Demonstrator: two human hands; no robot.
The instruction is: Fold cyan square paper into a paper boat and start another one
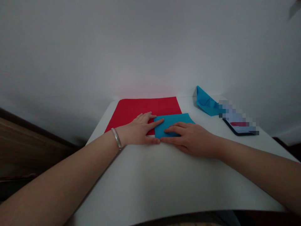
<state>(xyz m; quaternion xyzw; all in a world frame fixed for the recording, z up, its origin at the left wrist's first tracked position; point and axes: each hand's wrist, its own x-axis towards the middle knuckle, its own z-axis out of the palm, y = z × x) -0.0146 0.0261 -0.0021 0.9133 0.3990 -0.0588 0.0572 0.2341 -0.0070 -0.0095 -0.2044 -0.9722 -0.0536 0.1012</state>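
A folded blue paper [174,121] lies on the white table [150,182], partly over a red sheet [145,108]. My left hand [138,130], with a silver bangle on the wrist, lies flat with fingers spread; its fingertips press the blue paper's left edge. My right hand [188,138] rests flat on the paper's near right part, fingers stretched toward the left. Neither hand grips anything.
A folded blue paper boat [207,102] stands at the back right near the wall. A dark phone or tablet [240,124] lies to the right of it. The table's left edge drops off beside a brown wooden surface [23,141].
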